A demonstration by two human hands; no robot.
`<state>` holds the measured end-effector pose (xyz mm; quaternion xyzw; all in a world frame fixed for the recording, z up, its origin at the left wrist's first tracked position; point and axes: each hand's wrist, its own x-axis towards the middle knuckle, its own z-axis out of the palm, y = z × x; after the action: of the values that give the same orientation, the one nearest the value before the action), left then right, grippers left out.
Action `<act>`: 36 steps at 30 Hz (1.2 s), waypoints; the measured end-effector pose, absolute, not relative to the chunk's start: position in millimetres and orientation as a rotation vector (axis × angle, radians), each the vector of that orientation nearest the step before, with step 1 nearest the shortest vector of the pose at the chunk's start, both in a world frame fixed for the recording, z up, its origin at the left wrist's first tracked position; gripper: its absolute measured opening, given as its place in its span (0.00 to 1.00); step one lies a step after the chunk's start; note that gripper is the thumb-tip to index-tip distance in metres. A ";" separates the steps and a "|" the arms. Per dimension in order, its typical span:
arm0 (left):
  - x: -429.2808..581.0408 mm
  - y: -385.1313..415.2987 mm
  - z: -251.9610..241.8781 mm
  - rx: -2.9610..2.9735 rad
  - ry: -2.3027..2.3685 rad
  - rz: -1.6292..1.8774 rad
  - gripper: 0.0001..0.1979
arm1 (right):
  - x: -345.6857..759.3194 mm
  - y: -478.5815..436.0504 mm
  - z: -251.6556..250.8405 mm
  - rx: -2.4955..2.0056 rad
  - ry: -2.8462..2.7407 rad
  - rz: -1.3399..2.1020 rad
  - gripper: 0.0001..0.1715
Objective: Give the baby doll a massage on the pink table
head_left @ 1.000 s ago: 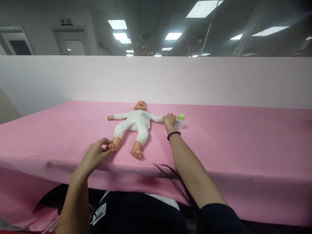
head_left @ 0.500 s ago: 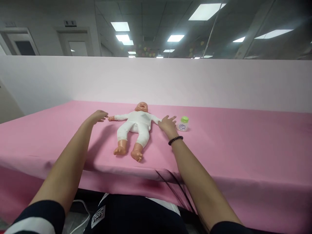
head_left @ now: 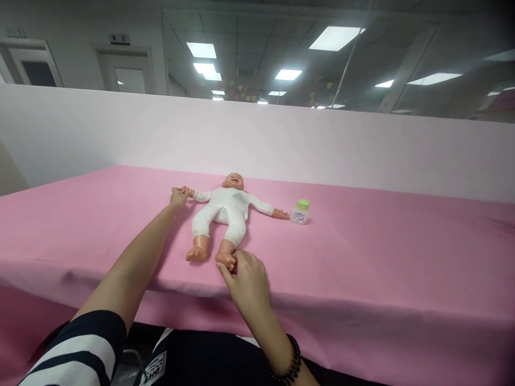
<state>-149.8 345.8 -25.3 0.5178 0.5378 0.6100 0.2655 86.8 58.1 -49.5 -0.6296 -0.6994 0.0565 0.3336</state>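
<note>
A baby doll (head_left: 222, 212) in a white suit lies on its back on the pink tablecloth (head_left: 362, 257), arms spread. My left hand (head_left: 178, 196) is stretched far out and pinches the doll's hand on the left side. My right hand (head_left: 246, 280) is close to me, its fingers closed round the doll's nearer foot. A small clear bottle with a green cap (head_left: 300, 212) stands just beyond the doll's other hand, touched by neither of my hands.
A pale partition wall (head_left: 322, 145) rises behind the table. The table's front edge (head_left: 362, 308) runs just past my right hand. Ceiling lights and doors show above the partition.
My right hand left the doll's arm near the bottle and came back to grip its foot. My left hand reached further and closed on the doll's hand.
</note>
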 end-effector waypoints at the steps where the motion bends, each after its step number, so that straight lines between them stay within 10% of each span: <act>1: -143.6 347.7 -22.7 1.396 1.420 1.663 0.21 | 91.9 57.8 -50.3 -1.616 -1.770 0.195 0.12; 15: -63.6 292.5 2.7 2.174 0.825 1.413 0.16 | 126.9 143.1 26.8 -1.058 -2.015 0.120 0.23; 24: -96.3 337.6 -29.3 1.515 1.329 1.789 0.05 | 160.9 57.9 -5.3 -1.193 -1.969 0.277 0.18; 36: -71.5 304.7 -11.9 2.028 0.877 1.515 0.13 | 135.1 134.2 30.5 -1.112 -1.992 0.204 0.18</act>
<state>-71.5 304.7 -11.9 0.7368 0.3187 0.5505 0.2293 135.1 134.2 30.5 -0.4423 -0.7920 0.0812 0.4129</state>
